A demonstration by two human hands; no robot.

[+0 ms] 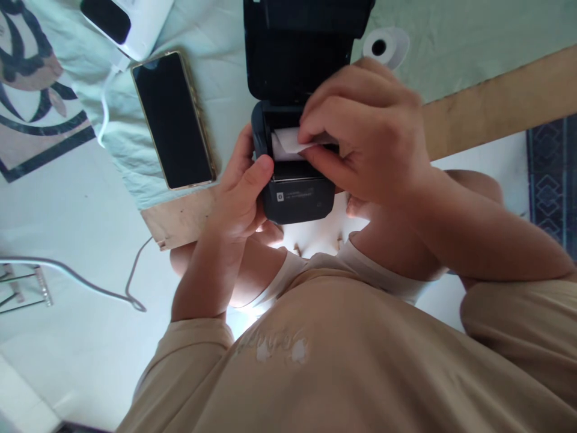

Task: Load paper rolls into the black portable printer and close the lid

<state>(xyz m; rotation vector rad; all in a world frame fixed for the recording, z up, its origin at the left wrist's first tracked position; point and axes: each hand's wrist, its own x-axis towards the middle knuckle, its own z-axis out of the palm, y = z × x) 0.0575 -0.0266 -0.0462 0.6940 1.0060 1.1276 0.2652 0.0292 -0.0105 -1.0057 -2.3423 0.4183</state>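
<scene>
A small black portable receipt printer (298, 201) is held at the table's front edge, its lid (302, 60) swung up and back. My left hand (246, 180) is wrapped round the printer's left side, thumb on the rim. Inside the compartment lies a white paper roll (283, 144). The thumb and fingers of my right hand (365, 132) pinch the loose end of that paper, and the hand covers the compartment's right part. Just behind my right hand, a second white paper roll (386, 47) rests on the table.
A smartphone (174, 120) with a dark screen lies left of the printer on the green tablecloth (451, 42). Behind it, a white device (139, 24) has a white cable (106, 102) plugged in. The wooden table edge (496, 102) runs along the front. Another cable (76, 279) hangs at lower left.
</scene>
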